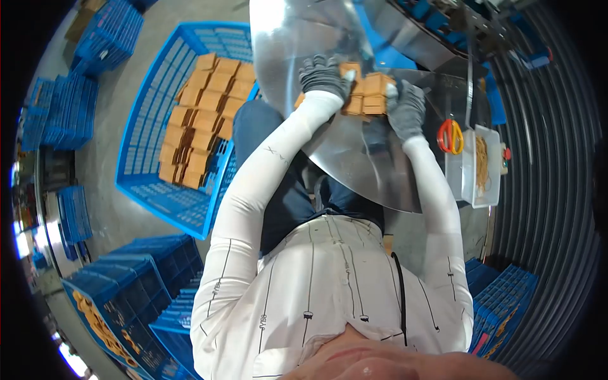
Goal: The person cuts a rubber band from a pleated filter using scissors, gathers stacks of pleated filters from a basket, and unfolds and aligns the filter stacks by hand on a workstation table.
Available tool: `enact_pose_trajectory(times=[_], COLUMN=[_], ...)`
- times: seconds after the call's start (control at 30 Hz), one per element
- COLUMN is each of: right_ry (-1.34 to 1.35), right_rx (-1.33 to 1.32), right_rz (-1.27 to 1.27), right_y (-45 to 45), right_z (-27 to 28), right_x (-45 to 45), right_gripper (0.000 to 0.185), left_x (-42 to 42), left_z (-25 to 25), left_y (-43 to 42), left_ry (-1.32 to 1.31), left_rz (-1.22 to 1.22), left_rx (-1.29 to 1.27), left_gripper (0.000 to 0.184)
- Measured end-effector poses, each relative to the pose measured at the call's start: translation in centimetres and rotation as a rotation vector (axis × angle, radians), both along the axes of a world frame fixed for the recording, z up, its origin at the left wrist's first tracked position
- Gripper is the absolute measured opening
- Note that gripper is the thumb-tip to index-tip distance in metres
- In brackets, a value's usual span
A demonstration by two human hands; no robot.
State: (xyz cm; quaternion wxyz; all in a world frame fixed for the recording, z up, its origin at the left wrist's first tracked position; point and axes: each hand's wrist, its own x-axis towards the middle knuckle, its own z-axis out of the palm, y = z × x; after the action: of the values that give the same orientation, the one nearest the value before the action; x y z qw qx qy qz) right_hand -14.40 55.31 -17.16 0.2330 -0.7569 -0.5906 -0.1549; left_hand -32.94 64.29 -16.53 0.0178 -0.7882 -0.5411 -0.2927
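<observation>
the slick metal bench [392, 177] could let the tan pieces [375, 88] on it skid if pressed unevenly. left hand [324, 77]: grip spread apart, thumb against them; right hand [408, 113]: at their right edge, closure unclear. one filled blue crate [170, 206], one white bin [469, 158], two hands, one scissors [451, 137]; pieces overlap, uncountable.
</observation>
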Motion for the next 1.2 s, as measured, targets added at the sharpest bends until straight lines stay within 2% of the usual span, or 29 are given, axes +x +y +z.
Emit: enact_pose_trajectory(times=[0.03, 0.07, 0.13, 0.2, 0.23, 0.27, 0.3, 0.33, 0.37, 0.4, 0.43, 0.47, 0.5, 0.53, 0.6, 0.7, 0.73, 0.77, 0.8, 0.83, 0.87, 0.93, 0.97, 1.1, 1.13, 1.17, 1.2], right_ry=[0.007, 0.023, 0.281, 0.305, 0.41, 0.506, 0.622, 0.735, 0.602, 0.547, 0.491, 0.433, 0.444, 0.472, 0.526, 0.52, 0.495, 0.477, 0.459, 0.439, 0.423, 0.394, 0.391, 0.43, 0.442, 0.283, 0.387], right_rx=[0.017, 0.032, 0.155, -0.014, -0.056, -0.1, -0.124, -0.149, -0.112, -0.106, -0.101, -0.097, -0.143, -0.164, -0.207, -0.22, -0.223, -0.222, -0.22, -0.217, -0.216, -0.21, -0.218, -0.252, -0.253, -0.265, -0.275], right_rz=[0.1, 0.217, 0.303, 0.359, 0.389, 0.403, 0.43, 0.446, 0.56, 0.582, 0.603, 0.623, 0.584, 0.567, 0.522, 0.501, 0.494, 0.486, 0.479, 0.47, 0.463, 0.455, 0.445, 0.406, 0.399, 0.474, 0.443], right_y=[-1.3, -2.6, -5.0, -7.2, -8.0, -8.5, -9.1, -9.6, -9.6, -9.4, -9.1, -8.9, -8.7, -8.6, -8.4, -8.5, -8.4, -8.3, -8.2, -8.1, -8.1, -7.9, -7.7, -7.8, -7.6, -7.3, -7.3], right_z=[0.4, 0.9, 0.8, 1.1, 1.8, 2.2, 0.9, -1.1, -2.1, -2.3, -2.3, -2.3, -2.6, -2.6, -2.5, -2.7, -2.9, -3.0, -3.1, -3.1, -3.2, -3.4, -3.4, -3.3, -3.2, -2.9, -2.8], right_x=[-0.2, -0.8, -3.5, -6.3, -8.5, -10.4, -11.3, -11.9, -12.3, -13.1, -14.0, -14.6, -14.7, -14.9, -15.0, -15.2, -15.3, -15.5, -15.7, -15.8, -15.8, -15.8, -15.8, -16.0, -15.8, -15.5, -15.5], right_gripper=[0.049, 0.044, 0.033, 0.026, 0.024, 0.022, 0.02, 0.018, 0.017, 0.017, 0.017, 0.017, 0.017, 0.017, 0.017, 0.016, 0.015, 0.015, 0.015, 0.015, 0.015, 0.014, 0.014, 0.013, 0.013, 0.014, 0.015], left_x=[-1.0, -2.5, -6.0, -11.7, -14.9, -18.6, -22.1, -25.4, -30.0, -35.8, -41.4, -42.3, -43.2, -43.4, -45.3, -46.2, -46.7, -47.4, -47.6, -47.9, -48.3, -48.6, -48.2, -47.4, -47.9, -48.6, -48.8], left_z=[1.1, 3.0, 3.3, 4.8, 4.0, 1.6, -0.3, -5.0, -10.0, -17.0, -23.8, -23.8, -23.6, -23.3, -28.4, -32.1, -34.1, -36.1, -37.6, -38.7, -39.7, -39.0, -37.9, -31.9, -32.9, -33.3, -32.5], left_y=[-0.2, -0.9, -1.4, -3.4, -3.8, -3.2, -3.0, -2.0, -1.3, -0.6, 0.2, -1.4, -2.9, -3.2, -4.4, -2.8, -2.2, -1.6, -1.1, -0.6, -0.9, 0.2, -0.2, -1.0, -1.2, -1.4, -1.6], left_ry=[-0.094, -0.139, -0.467, -0.704, -0.812, -0.744, -0.772, -1.023, -1.064, -0.468, 0.172, 0.45, 0.714, 0.789, 0.855, 0.712, 0.524, 0.054, -0.754, -1.144, -1.081, -1.477, -1.396, -1.244, -1.378, -1.508, -1.629], left_rz=[-0.048, -0.073, -0.186, -0.14, -0.086, 0.051, 0.232, 0.36, 0.647, 0.73, 0.683, 0.577, 0.422, 0.306, 0.358, 0.379, 0.514, 0.849, 1.306, 1.509, 1.41, 1.748, 1.645, 1.651, 1.578, 1.497, 1.413], left_rx=[-0.076, -0.036, -0.001, -0.126, -0.012, 0.046, -0.013, -0.033, -0.284, -0.593, -0.779, -0.931, -1.04, -1.195, -1.216, -1.568, -1.605, -1.647, -1.464, -1.319, -1.267, -1.122, -1.11, -1.024, -0.99, -0.952, -0.912], left_gripper=[0.043, 0.039, 0.028, 0.018, 0.017, 0.019, 0.019, 0.017, 0.014, 0.017, 0.02, 0.022, 0.024, 0.023, 0.02, 0.022, 0.024, 0.026, 0.029, 0.033, 0.024, 0.018, 0.013, 0.013, 0.017, 0.022, 0.027])
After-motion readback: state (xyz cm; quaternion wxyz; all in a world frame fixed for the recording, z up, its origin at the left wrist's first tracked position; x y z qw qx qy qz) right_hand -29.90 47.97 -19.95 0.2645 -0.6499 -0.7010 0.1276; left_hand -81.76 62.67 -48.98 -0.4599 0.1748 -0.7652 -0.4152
